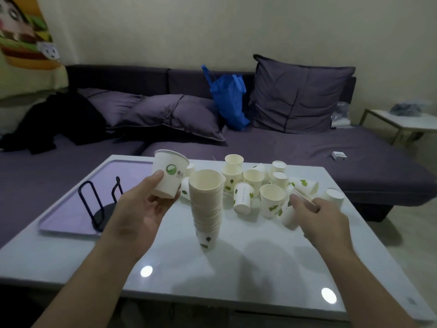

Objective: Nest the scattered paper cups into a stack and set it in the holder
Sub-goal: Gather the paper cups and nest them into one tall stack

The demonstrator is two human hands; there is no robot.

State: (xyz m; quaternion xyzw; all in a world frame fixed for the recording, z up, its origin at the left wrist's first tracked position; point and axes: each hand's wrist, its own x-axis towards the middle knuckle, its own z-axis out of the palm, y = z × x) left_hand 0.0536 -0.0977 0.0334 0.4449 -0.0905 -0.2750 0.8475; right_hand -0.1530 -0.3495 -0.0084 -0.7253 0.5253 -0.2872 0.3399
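Risk sits mainly with the tall nested stack of white paper cups point(206, 209), which stands free near the middle of the glossy white table point(248, 268), leaning slightly with nothing steadying it. The left hand point(146, 207) holds a single white paper cup with a green round logo point(169, 172) upright, thumb and fingers curled around its lower wall, just left of the stack's open mouth. Dropped in off-centre or pushed down hard, it could tip the whole column. The right hand point(319, 214) grips a tilted cup point(292, 209), pinching its rim, at the near edge of the scattered white leaf-printed cups point(250, 183) toward the table's far right; dragging it out may knock over its neighbours. The black wire cup holder point(101, 202) waits on the lilac tray point(61, 216) by the table's left edge.
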